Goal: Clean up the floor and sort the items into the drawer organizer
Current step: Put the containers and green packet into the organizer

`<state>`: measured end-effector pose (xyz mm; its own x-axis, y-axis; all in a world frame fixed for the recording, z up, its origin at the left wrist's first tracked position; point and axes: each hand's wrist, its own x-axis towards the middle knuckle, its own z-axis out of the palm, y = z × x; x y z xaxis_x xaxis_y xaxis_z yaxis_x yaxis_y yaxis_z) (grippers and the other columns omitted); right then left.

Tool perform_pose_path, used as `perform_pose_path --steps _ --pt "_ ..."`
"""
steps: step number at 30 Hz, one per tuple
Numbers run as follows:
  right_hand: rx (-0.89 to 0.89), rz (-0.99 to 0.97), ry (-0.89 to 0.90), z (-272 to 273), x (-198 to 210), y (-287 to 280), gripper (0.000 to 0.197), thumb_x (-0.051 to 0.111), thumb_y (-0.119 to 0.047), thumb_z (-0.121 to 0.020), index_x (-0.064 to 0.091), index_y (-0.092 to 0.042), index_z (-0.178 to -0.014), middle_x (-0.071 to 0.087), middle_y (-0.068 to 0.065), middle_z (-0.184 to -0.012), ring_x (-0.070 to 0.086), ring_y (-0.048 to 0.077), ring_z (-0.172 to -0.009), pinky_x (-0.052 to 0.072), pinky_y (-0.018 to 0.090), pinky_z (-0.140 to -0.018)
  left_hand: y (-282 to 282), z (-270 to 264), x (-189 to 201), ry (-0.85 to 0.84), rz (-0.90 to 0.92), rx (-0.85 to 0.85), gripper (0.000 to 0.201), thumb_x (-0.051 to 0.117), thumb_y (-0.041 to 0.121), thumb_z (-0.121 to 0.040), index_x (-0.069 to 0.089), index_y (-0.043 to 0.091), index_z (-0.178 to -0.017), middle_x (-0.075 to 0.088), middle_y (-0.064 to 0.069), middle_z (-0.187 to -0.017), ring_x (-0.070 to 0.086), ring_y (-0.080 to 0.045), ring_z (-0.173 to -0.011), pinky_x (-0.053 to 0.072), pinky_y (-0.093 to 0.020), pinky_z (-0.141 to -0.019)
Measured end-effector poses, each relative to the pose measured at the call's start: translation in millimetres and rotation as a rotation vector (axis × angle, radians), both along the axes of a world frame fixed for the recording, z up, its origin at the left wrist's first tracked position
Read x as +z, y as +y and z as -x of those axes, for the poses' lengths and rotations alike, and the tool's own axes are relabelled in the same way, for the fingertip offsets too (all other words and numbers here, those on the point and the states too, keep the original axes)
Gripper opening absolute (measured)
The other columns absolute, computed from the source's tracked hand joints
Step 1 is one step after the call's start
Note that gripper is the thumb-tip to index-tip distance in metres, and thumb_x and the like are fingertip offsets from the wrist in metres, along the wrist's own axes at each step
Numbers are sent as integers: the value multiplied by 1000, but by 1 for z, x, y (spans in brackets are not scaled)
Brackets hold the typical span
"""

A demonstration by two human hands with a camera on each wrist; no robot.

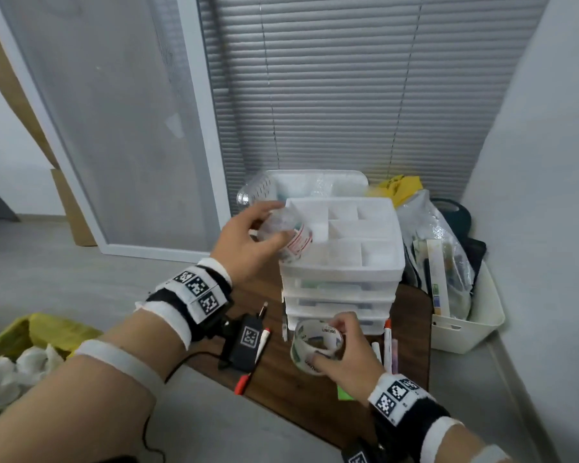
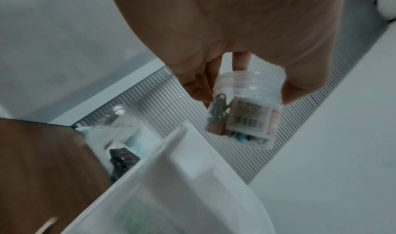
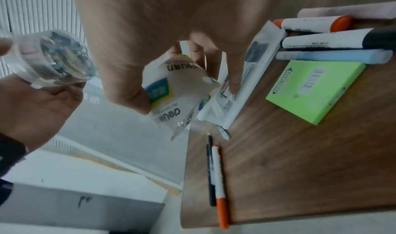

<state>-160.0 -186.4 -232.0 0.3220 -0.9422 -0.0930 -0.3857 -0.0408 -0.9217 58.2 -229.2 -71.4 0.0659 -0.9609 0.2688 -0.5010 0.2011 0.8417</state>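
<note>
My left hand (image 1: pixel 279 222) grips a clear plastic jar (image 1: pixel 290 240) of binder clips, tilted, at the left front corner of the white drawer organizer (image 1: pixel 378 262) and over its divided top tray. In the left wrist view, fingers and thumb of my left hand (image 2: pixel 246 88) wrap the jar (image 2: pixel 246 109) near its lid, above the organizer's rim (image 2: pixel 182 170). My right hand (image 1: pixel 330 342) holds a printed roll of tape (image 1: pixel 316 345) in front of the organizer's lower drawers. The right wrist view shows that hand (image 3: pixel 182 85) pinching the tape roll (image 3: pixel 175 95), with the jar (image 3: pixel 51 58) at the left.
The organizer stands on a dark wooden board (image 1: pixel 281 389). On the board lie several markers (image 3: pixel 317 24), a green sticky-note pad (image 3: pixel 315 92), a packaged item (image 3: pixel 242 88) and an orange-capped pen (image 3: pixel 220 186). A white bin (image 1: pixel 472 329) stands right, a yellow bag (image 1: pixel 30 332) left.
</note>
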Motion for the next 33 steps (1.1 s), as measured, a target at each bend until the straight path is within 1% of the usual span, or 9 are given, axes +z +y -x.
perform_pose_path --steps 3,6,9,13,22,26,28,31,33 --pt "-36 -230 -184 8 12 -10 80 85 -37 -68 35 -40 -130 58 -6 -122 61 8 -106 54 28 -87 -34 14 10 -207 -4 78 65 79 41 -78 54 27 -137 63 10 -117 62 -6 -101 50 -21 -90" --pt "-128 -520 -551 11 18 -20 83 82 -22 -75 36 -36 -142 61 -1 -127 63 24 -112 56 49 -92 -59 24 3 -509 -69 43 76 78 46 -77 49 24 -143 60 1 -133 58 -15 -117 46 -31 -102" --pt "-178 -675 -782 9 23 -30 61 69 -8 -86 44 -31 -137 62 10 -122 66 30 -96 58 40 -64 -73 31 -12 -687 -117 51 67 74 43 -81 53 22 -141 57 -3 -140 54 -22 -126 41 -34 -109" --pt "-172 -756 -913 6 26 -42 58 78 -12 -69 54 -28 -120 63 18 -112 66 33 -86 54 38 -57 -76 34 -28 -545 -71 104 49 70 47 -84 66 27 -128 58 -1 -139 49 -20 -131 32 -29 -112" --pt "-138 -770 -859 13 16 -21 40 79 -22 -68 61 -28 -102 61 16 -111 61 31 -87 48 36 -65 -37 16 -58 -415 -146 -30 63 69 30 -90 41 40 -146 19 3 -164 22 -20 -150 23 -41 -121" --pt "-54 -731 -748 25 18 8 55 81 -23 -67 62 -30 -118 66 14 -116 66 29 -93 45 35 -69 -23 33 -60 -292 -330 93 110 81 37 -76 7 35 -157 0 -2 -166 12 -21 -151 19 -36 -119" --pt "-10 -699 -645 30 28 16 53 84 -22 -69 67 -29 -118 70 10 -118 66 30 -105 48 41 -79 -19 30 -74 -220 -500 183 134 85 50 -64 -9 26 -156 15 -12 -163 24 -28 -148 27 -44 -119" --pt "70 -564 -442 40 56 18 39 84 -26 -69 74 -22 -106 70 14 -119 65 28 -112 50 45 -97 -8 19 -90 -199 -831 109 124 79 62 -57 19 11 -153 51 -10 -142 56 -35 -124 53 -53 -94" --pt "139 -386 -369 46 85 11 41 82 -34 -68 72 -24 -107 69 11 -119 67 25 -107 52 43 -95 2 19 -86 9 -929 35 76 69 44 -77 46 7 -139 62 -21 -129 67 -39 -102 59 -55 -81"
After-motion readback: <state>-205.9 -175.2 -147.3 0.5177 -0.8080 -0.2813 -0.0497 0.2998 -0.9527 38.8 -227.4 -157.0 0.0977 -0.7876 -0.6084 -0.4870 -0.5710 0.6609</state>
